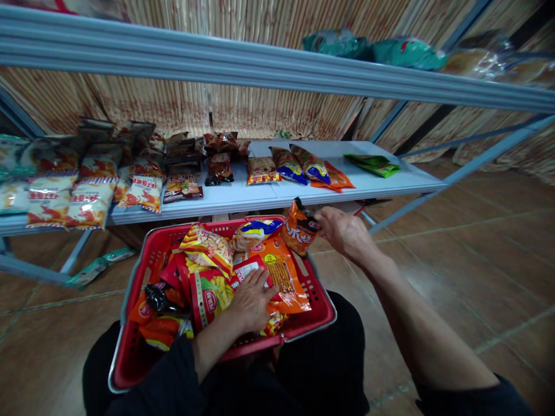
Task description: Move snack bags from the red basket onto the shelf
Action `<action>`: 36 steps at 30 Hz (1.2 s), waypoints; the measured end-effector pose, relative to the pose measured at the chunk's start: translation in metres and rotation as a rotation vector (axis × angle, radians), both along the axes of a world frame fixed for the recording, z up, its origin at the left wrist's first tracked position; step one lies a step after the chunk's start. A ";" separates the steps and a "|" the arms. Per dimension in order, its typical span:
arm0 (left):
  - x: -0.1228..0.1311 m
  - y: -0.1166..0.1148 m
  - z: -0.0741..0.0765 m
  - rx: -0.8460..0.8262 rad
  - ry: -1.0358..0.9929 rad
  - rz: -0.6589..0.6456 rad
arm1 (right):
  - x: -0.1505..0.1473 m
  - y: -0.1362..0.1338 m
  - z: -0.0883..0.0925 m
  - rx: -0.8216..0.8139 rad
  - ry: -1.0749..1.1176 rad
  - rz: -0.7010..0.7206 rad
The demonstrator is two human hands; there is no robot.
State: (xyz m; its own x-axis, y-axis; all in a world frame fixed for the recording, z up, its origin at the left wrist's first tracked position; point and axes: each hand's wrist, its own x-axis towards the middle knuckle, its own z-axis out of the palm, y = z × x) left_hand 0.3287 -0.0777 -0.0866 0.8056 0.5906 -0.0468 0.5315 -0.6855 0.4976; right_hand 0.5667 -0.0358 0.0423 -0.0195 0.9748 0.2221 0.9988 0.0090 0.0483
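Observation:
My right hand (344, 231) pinches the edge of an orange and black snack bag (299, 229), held up over the right rim of a red plastic basket (307, 332). My left hand (251, 303) lies with its fingers spread on red snack packets inside the basket. Under and beside its fingers are a red and green packet (211, 297) and a big orange bag (284, 274) picturing sticks. A yellow and red bag (207, 248) and a blue and yellow bag (258, 231) rest at the basket's far side.
Beyond the basket, a pale blue shelf (277, 193) bears rows of snack bags, with white and orange bags (91, 196) at left and a green packet (373, 164) at right. An upper shelf rail (260, 63) crosses above. A teal packet (102, 266) lies low at left.

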 end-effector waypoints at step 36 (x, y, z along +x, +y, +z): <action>-0.117 0.028 0.051 -0.218 -0.840 1.311 | -0.034 0.048 -0.082 -0.563 0.524 0.559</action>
